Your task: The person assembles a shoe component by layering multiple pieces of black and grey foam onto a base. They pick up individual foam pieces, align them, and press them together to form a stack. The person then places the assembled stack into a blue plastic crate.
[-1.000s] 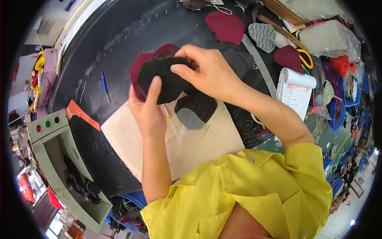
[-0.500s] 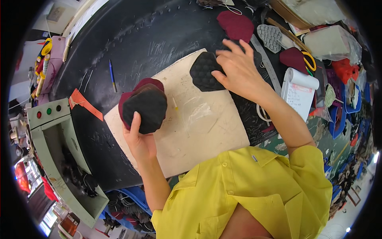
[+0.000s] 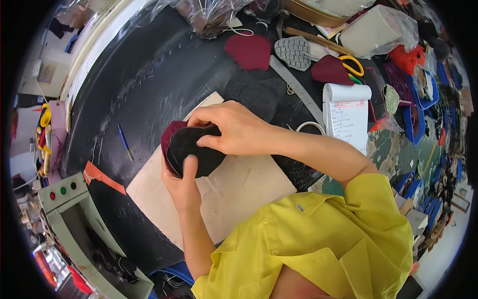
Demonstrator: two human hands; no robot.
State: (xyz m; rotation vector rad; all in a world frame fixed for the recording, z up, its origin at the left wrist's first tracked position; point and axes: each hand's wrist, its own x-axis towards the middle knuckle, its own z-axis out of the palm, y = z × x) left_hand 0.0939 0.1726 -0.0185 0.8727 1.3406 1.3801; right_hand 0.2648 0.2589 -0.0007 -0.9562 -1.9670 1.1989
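Observation:
My left hand [image 3: 181,184] holds a small stack of rounded fabric pieces over a pale board [image 3: 249,179]. Its thumb presses on the black piece [image 3: 191,149] on top. Behind that, a maroon piece [image 3: 169,137] shows along the left and upper edge. My right hand [image 3: 226,127] reaches in from the right and grips the upper right edge of the black piece between thumb and fingers. The fingers cover part of the stack, so how many layers they pinch cannot be made out.
A blue pen [image 3: 125,142] and an orange strip [image 3: 102,178] lie left of the board. Beyond my right arm are a steel ruler [image 3: 298,92], maroon pieces [image 3: 249,52], a grey patterned piece [image 3: 293,52], yellow-handled scissors [image 3: 352,65] and a notepad [image 3: 347,114]. A green-grey metal box [image 3: 89,234] stands at left.
My right hand has moved left from the black quilted piece on the board to the stack in my left hand. That quilted piece no longer shows on the board. The whole view has shifted.

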